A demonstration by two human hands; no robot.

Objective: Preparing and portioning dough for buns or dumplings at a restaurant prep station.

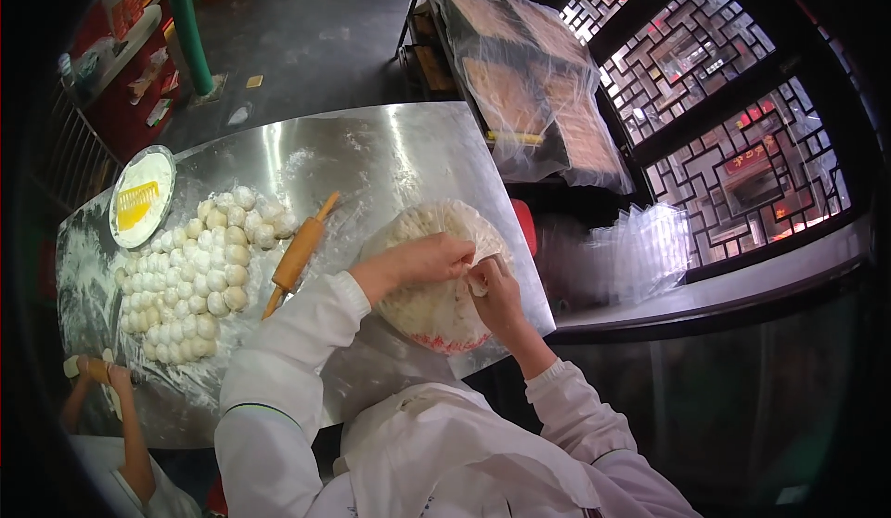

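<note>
A clear plastic bag of pale filling [436, 286] with a reddish bottom lies on the floured steel table [390, 147]. My left hand [422, 260] rests on top of the bag, fingers curled over it. My right hand [492, 286] pinches a small piece of white dough at the bag's right side. Both arms wear white sleeves. A wooden rolling pin [299, 253] lies just left of my left forearm.
Several small dough balls [200, 272] are heaped on the table's left part. A round plate of flour with a yellow scraper [141, 198] sits at the far left. Another person's hands [97, 369] work at the lower left. Plastic-covered trays [529, 82] stand behind the table.
</note>
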